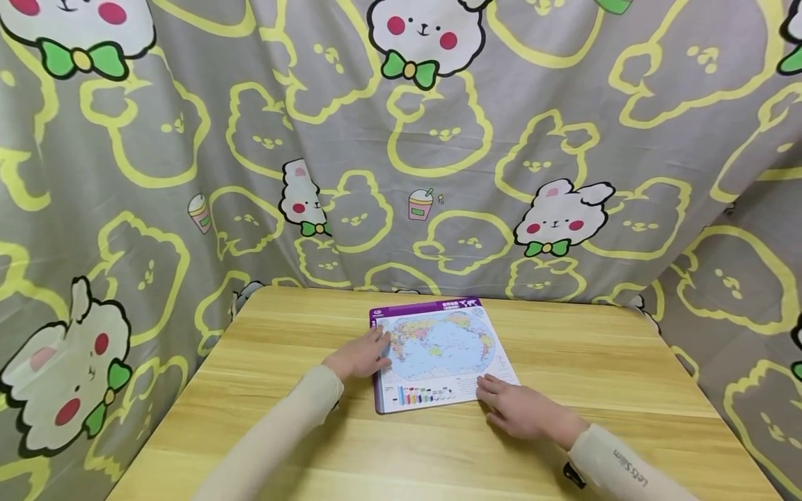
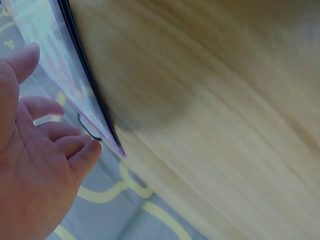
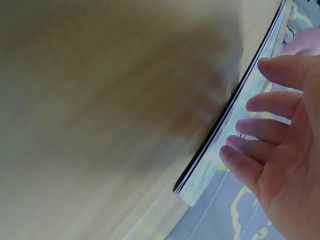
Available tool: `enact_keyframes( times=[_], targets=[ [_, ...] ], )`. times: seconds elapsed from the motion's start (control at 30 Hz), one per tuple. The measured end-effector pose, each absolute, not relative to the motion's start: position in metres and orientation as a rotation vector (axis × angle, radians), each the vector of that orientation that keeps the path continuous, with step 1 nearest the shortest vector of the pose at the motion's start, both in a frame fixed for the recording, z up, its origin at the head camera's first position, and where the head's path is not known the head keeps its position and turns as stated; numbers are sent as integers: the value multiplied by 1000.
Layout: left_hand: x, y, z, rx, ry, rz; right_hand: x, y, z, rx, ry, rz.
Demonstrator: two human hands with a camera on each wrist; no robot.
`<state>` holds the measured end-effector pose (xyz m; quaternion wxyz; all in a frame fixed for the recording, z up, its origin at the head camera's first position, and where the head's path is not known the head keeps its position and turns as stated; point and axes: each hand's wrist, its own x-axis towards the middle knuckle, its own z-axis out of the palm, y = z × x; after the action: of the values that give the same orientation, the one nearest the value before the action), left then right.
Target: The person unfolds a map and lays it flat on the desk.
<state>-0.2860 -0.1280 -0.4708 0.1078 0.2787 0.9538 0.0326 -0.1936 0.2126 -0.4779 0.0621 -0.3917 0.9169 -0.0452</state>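
Observation:
A flat world map board (image 1: 441, 348) with a purple top band lies slightly turned on the wooden table. My left hand (image 1: 360, 353) is at its left edge, fingertips on or just over the border. Near the lower right corner is my right hand (image 1: 529, 410), its fingertips at the board's edge. In the left wrist view the left hand (image 2: 37, 150) has loosely bent, spread fingers beside the board's dark rim. The right wrist view has the right hand (image 3: 287, 145) with fairly straight fingers along the opposite side. Whether either hand actually presses the board, I cannot tell.
The light wooden table (image 1: 276, 438) extends around the board on every side. A grey curtain (image 1: 351, 139) with yellow outlines and white cartoon animals hangs behind it and along both sides.

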Motion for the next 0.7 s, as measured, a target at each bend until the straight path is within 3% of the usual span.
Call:
enact_keyframes(
  times=[0.7],
  targets=[
    [-295, -133, -474, 694, 2758, -3, -186, 205, -479, -1108, 2723, -103]
  ],
)
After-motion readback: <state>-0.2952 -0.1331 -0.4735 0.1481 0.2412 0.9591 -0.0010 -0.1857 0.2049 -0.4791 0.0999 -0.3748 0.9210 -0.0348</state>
